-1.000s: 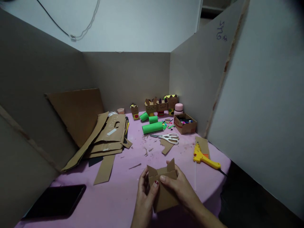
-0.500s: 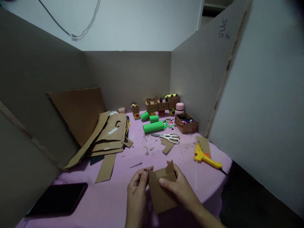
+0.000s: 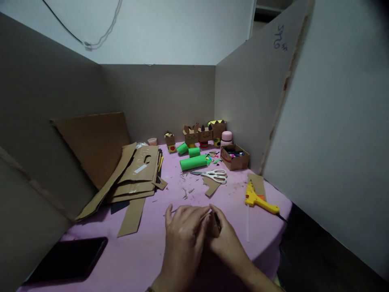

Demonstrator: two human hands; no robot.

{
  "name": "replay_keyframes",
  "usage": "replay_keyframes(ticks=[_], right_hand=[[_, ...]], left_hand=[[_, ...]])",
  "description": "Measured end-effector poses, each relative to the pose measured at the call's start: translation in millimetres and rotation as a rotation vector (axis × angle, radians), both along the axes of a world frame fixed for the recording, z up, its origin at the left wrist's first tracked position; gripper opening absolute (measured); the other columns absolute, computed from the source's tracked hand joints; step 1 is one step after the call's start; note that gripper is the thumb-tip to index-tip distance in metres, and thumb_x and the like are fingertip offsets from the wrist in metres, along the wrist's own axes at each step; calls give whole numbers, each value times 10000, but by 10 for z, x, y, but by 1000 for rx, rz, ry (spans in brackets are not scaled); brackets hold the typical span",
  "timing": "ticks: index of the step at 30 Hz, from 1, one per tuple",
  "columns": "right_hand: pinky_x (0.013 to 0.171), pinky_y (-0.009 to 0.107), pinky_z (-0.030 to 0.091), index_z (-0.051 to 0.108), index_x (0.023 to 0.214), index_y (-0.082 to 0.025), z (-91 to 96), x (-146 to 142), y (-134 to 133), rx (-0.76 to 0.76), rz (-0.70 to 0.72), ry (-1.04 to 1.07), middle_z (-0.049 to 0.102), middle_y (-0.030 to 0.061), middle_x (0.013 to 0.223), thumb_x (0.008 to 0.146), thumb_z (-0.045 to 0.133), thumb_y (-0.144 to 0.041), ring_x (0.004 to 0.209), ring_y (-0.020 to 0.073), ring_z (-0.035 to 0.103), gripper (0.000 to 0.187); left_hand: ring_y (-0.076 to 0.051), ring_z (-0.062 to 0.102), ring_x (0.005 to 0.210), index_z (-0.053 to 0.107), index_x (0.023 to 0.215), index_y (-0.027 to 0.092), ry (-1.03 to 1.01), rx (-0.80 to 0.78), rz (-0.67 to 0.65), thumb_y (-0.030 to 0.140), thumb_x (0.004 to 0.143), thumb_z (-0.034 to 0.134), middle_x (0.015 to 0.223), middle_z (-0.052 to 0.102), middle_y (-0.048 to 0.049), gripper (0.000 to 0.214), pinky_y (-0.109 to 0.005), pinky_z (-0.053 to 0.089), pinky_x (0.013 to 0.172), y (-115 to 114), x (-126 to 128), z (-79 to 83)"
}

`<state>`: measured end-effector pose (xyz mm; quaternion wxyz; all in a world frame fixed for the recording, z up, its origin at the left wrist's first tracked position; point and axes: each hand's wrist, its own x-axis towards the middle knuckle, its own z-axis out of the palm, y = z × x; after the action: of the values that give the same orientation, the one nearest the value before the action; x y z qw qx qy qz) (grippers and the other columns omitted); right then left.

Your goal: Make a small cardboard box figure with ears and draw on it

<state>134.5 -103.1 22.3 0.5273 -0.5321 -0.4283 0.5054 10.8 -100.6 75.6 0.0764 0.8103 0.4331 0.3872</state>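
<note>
Both my hands meet low in the middle over the pink table [image 3: 152, 251]. My left hand [image 3: 184, 239] lies across the top of a small folded cardboard piece [image 3: 215, 226], fingers curled over it and hiding most of it. My right hand [image 3: 226, 243] grips the same piece from the right side, thumb and fingers pinched on its edge. Only a thin brown sliver of the cardboard shows between the two hands.
White scissors [image 3: 214, 176], a yellow glue gun [image 3: 258, 200], green paper rolls [image 3: 193, 162], small cardboard figures [image 3: 199, 136], a box of markers [image 3: 234, 157] and a pink bottle [image 3: 227, 138] lie beyond. Cardboard sheets [image 3: 133, 174] are stacked left. A black phone [image 3: 67, 259] lies near left. Board partitions wall the table.
The cardboard piece stood upright and open between my fingertips; now my left hand has come over its top and covers it, both hands pressed together around it.
</note>
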Motion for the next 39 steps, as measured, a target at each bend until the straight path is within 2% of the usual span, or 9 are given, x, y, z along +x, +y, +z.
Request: replay_keyframes(ticks=[3,9,18,21,23,26,30,33,39], right_hand=[[967,364,441,379,1352,-89,2,-5,-7,1,-9,-41,607,154,1233,515,813,-250,1125,305,577,956],[894,374,485,353,1370,-87,-16,-5,-14,3,11,-34,658,130,1118,552,806,-273,1006,293,635,953],[931,391,471,354,1377,-96,20,-1,-53,2,12,0,649,137,1154,565,824,-293,1048,301,621,959],[924,410,479,342,1378,-99,14,59,-38,17,30,124,675,135,1099,560,841,-326,1055,316,620,985],[910,421,491,309,1398,-122,4,110,-24,44,35,259,672,140,1127,564,848,-356,1048,317,631,1020],[879,424,515,229,1445,-182,-7,165,-16,77,61,422,689,117,1122,560,864,-388,1005,309,667,1109],[872,417,522,173,1477,-216,-7,167,-46,127,111,456,709,101,1083,538,873,-456,991,307,681,1196],[911,419,501,204,1474,-237,-7,147,-70,175,105,427,647,122,1211,550,844,-526,1075,312,640,1161],[962,421,460,255,1446,-234,-92,168,-2,130,184,413,592,143,1291,614,820,-473,1143,298,598,1033]], left_hand=[[-250,651,818,700,893,243,95,-38,-1,130,866,556,829,746,-20,185,-643,283,940,60,44,86],[-241,636,786,683,853,200,109,-59,-29,104,862,562,798,728,-38,155,-535,387,865,117,28,49],[-238,627,749,655,814,204,106,-51,-60,131,885,496,755,699,-32,188,-524,417,847,90,36,38],[-261,635,885,643,933,225,-22,-2,-16,214,872,537,895,703,-59,123,-506,430,892,68,-31,-2],[-288,569,1107,581,1123,227,-179,22,60,294,865,554,1131,648,-113,268,-487,429,947,50,-92,-84],[-308,432,1298,441,1308,220,-382,-164,115,380,842,579,1381,481,-161,511,-520,346,1056,37,-163,-298],[-369,411,1324,309,1425,206,-692,-644,-46,486,662,751,1446,433,-202,925,-505,376,1050,52,-172,-570],[-380,528,1221,356,1418,206,-894,-812,-119,501,603,796,1393,511,-200,971,-451,498,931,70,-151,-616],[-348,593,1151,470,1328,174,-1085,-873,-165,431,648,798,1264,630,-188,797,-430,511,921,93,-143,-513]])
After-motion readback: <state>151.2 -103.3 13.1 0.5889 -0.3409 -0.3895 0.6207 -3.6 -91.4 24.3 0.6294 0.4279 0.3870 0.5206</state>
